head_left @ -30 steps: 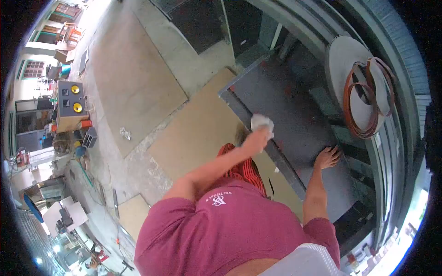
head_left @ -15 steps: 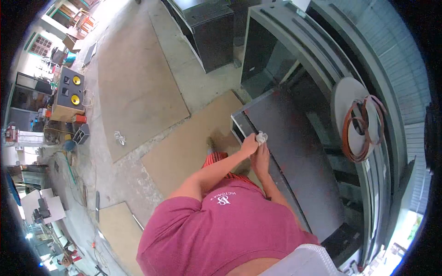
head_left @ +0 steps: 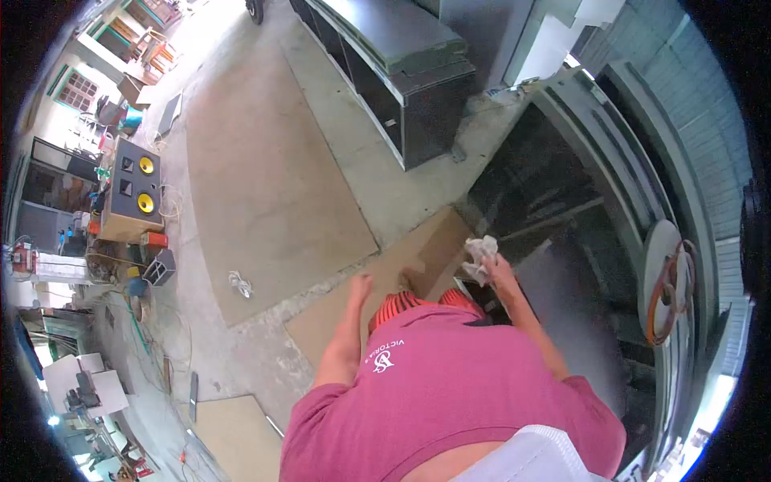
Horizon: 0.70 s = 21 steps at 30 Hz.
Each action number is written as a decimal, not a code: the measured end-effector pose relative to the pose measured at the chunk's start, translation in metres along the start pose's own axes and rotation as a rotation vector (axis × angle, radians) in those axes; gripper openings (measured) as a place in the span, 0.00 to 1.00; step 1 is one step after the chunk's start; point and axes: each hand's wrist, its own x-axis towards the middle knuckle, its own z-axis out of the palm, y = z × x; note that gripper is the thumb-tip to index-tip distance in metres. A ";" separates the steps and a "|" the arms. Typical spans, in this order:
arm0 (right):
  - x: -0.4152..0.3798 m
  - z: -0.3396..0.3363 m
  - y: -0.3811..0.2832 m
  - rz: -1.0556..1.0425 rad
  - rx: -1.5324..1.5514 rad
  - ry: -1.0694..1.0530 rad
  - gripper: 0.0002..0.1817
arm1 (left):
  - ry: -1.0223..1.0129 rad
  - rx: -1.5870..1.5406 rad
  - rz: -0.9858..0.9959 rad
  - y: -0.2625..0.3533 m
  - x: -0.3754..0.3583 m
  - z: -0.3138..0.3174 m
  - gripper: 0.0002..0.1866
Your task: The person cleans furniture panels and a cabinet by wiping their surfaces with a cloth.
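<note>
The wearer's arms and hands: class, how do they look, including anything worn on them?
Short, plain pinkish-maroon sleeves leave the forearms bare. The left hand and right hand are ungloved, and no watch or bracelet shows. Rings would be too small to make out.

A speaker cabinet with two yellow cones stands at the left of the view; a hollow block sits near it; a large brown board lies flat on the floor, with a crumpled white item near one corner; stacked panels rest on a low dark cabinet; at right, a reddish-brown coil lies against a pale disc.
</note>
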 end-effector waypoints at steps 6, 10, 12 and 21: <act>0.075 0.047 -0.059 0.185 0.344 -0.123 0.28 | 0.625 -0.781 -1.018 -0.169 0.012 -0.085 0.16; 0.149 0.064 -0.101 0.245 0.403 -0.115 0.26 | 0.299 -0.459 -0.768 -0.156 0.003 -0.106 0.14; 0.212 0.062 -0.101 0.253 0.428 -0.024 0.27 | 0.136 -0.275 -0.699 -0.147 0.007 -0.089 0.14; 0.539 -0.024 -0.280 -0.335 -0.470 0.398 0.20 | -0.187 -0.241 -0.781 -0.069 0.134 -0.008 0.15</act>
